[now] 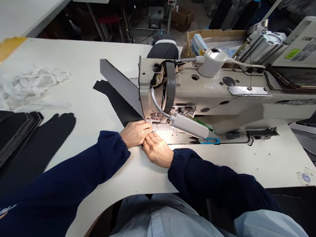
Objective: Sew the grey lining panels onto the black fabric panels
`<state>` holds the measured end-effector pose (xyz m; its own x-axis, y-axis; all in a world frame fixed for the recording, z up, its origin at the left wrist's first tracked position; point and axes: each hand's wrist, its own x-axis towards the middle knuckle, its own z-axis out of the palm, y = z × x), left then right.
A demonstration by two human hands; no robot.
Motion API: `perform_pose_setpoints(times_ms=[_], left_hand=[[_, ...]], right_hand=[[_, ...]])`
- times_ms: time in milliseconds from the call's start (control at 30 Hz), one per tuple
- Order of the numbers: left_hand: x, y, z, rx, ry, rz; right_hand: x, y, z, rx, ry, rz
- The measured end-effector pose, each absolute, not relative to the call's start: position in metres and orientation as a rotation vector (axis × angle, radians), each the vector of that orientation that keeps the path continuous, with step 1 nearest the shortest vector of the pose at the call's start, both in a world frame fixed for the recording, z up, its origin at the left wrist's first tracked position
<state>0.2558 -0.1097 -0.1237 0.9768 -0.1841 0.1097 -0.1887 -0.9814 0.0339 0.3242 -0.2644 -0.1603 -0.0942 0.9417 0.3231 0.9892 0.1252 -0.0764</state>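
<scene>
Both hands meet at the needle area of a beige sewing machine (251,109), under the light of its small lamp (190,125). My left hand (137,132) presses with bent fingers on dark fabric (119,102), which runs back to the left from the needle. Close against it, my right hand (158,150) has its fingers bunched together at the fabric's near edge. What the right fingertips pinch is mostly hidden, but a bit of dark fabric shows beneath them. A grey panel (120,82) stands slanted at the left of the machine head.
Stacked dark fabric pieces (4,136) lie at the left, with crumpled white material (29,81) behind them. Blue-handled thread snips (209,141) rest on the machine bed. A cardboard box (214,36) stands behind the machine, and a control panel (309,46) is at right.
</scene>
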Motion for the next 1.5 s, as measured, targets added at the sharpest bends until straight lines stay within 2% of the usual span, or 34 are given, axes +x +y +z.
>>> perform_pose_setpoints(times_ms=[300,767,900,1000,1067,1300,1500], left_hand=[[0.271,-0.100,-0.112,3.114,-0.177,0.157],[0.273,-0.096,-0.107,3.090,-0.024,0.054],[0.283,-0.076,-0.100,3.032,0.278,0.200],[0.297,-0.069,-0.088,2.966,0.458,0.103],[0.305,-0.072,-0.080,2.956,0.511,-0.015],[0.301,-0.086,-0.074,2.961,0.720,-0.003],[0.263,-0.099,-0.053,2.973,0.703,0.126]], right_hand=[[0.332,-0.258,-0.158,-1.985,-2.082,-0.114],[0.329,-0.259,-0.163,-2.014,-2.050,-0.146],[0.332,-0.260,-0.169,-2.000,-2.036,-0.163],[0.337,-0.262,-0.175,-1.967,-2.013,-0.177],[0.340,-0.265,-0.178,-1.941,-1.993,-0.220],[0.317,-0.287,-0.169,-1.758,-1.974,-0.506],[0.259,-0.280,-0.162,-1.358,-2.342,-0.221]])
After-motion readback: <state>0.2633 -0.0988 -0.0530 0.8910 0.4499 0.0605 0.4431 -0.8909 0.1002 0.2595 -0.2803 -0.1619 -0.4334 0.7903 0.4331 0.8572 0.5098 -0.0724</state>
